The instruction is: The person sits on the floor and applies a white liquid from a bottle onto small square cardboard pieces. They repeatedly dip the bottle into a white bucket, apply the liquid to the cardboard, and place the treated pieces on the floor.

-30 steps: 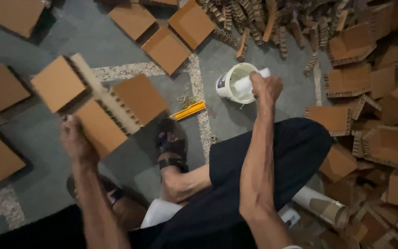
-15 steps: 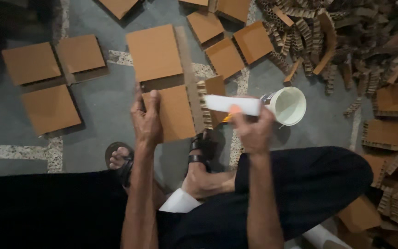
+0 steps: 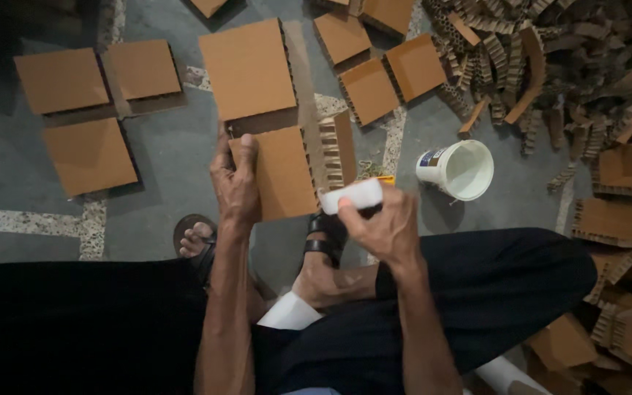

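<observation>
left hand: left hand grips the left edge of a brown cardboard panel, fingers curled over its face, thumb side on the edge; panel held up over the floor, tilted a bit.
right hand: right hand closed around a white brush-like tool, pinched between thumb and fingers; tool end sits just at the lower right corner of the held panel.
held panel: flat square piece with a corrugated honeycomb strip standing along its right edge, touching it.
bucket: small white bucket on the floor right of the hands, open top, tipped toward the camera; near but apart from the right hand.
floor: grey stone floor with pale speckled inlay bands crossing it; dim light, dark at the left edge.
loose panels: flat cardboard squares laid out on the floor to the left and above, apart from each other; more above centre.
scrap heap: big pile of honeycomb cardboard strips fills the top right; folded box-like pieces stacked along the right side.
person: seated, dark trousers, sandalled feet on the floor below the panel.
small item: yellow object on the floor just behind the tool, mostly hidden, cannot tell what.
</observation>
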